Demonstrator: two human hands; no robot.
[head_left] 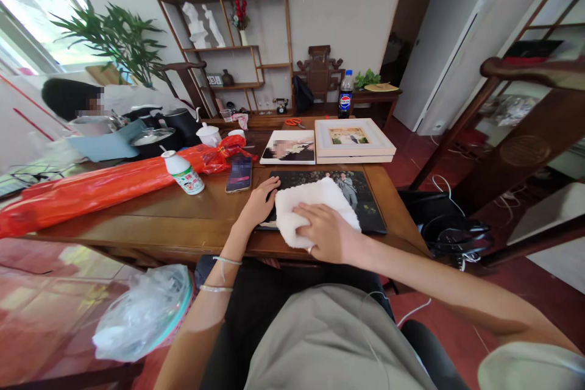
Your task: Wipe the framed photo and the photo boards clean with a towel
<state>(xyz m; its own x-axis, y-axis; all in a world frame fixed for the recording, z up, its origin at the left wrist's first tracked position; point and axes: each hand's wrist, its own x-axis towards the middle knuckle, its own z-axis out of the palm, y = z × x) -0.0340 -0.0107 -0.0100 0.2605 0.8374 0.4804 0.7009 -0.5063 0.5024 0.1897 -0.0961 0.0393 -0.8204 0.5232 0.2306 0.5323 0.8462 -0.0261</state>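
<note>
A dark photo panel [370, 207] with people pictured on it lies flat at the table's front edge. Spread over much of it is a fluffy white cloth [297, 201]. My right hand [326, 233] presses on the cloth's near side, fingers curled into the pile, a ring on one finger. At the panel's left edge rests my left hand [261, 201], its fingers stretched out and holding nothing. The cloth and my hands hide part of the picture.
Behind the panel are a white-edged photo block [292, 147] and a boxed frame [354, 140]. A phone [239, 173], a white bottle [183, 172] and a long red-wrapped roll [114, 177] lie leftward. A cola bottle [346, 94] stands behind. Another person [73, 97] is far left.
</note>
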